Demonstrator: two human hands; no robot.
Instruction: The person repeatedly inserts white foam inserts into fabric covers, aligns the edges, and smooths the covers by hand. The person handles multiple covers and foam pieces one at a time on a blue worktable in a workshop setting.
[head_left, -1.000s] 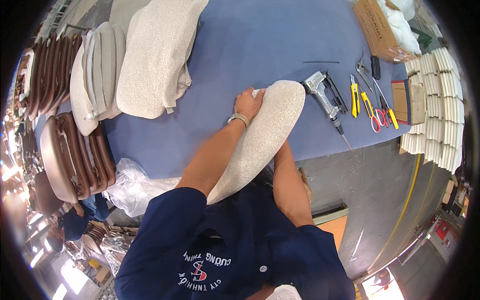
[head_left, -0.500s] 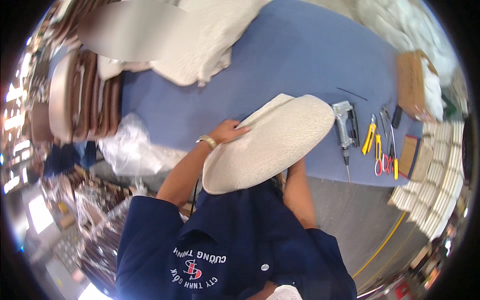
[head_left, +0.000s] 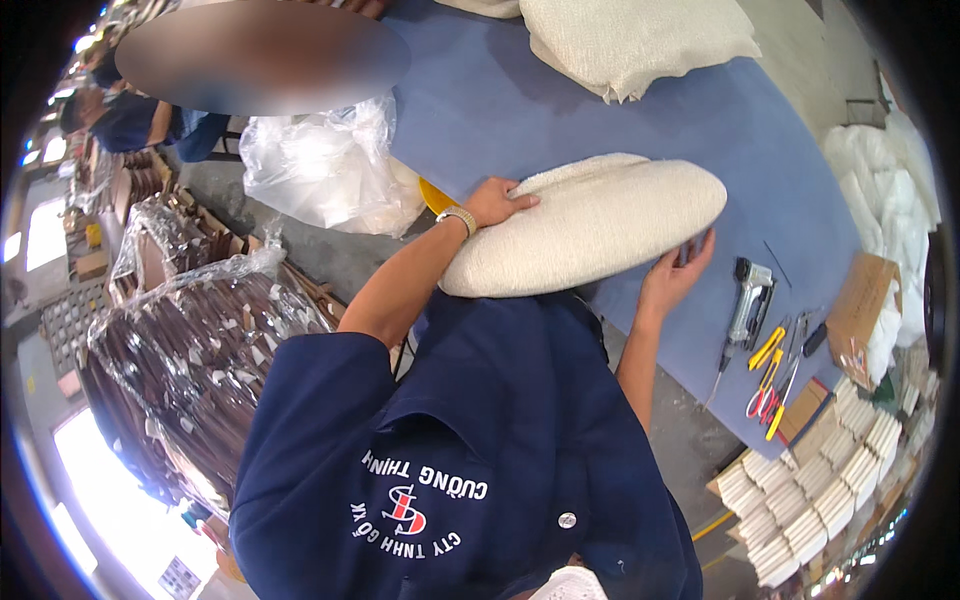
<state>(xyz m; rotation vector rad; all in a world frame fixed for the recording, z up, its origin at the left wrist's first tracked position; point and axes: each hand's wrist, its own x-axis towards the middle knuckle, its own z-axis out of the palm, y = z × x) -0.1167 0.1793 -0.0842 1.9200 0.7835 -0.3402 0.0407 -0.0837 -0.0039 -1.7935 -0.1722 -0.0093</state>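
At the blue table [head_left: 470, 95], the left grip [head_left: 496, 204] clasps a nubbly oval cushion [head_left: 590, 225], the right grip [head_left: 676, 276] beside it, hold unclear.

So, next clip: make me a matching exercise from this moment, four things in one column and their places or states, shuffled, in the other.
1. Cream cushion
2. Staple gun
3. Cardboard box
4. Clear plastic

A. Holding white stuffing
B. Bunched up, left of the blue table
C. Gripped by the left hand
D. Lying on the blue table, silver and black

Pairs: 1-C, 2-D, 3-A, 4-B
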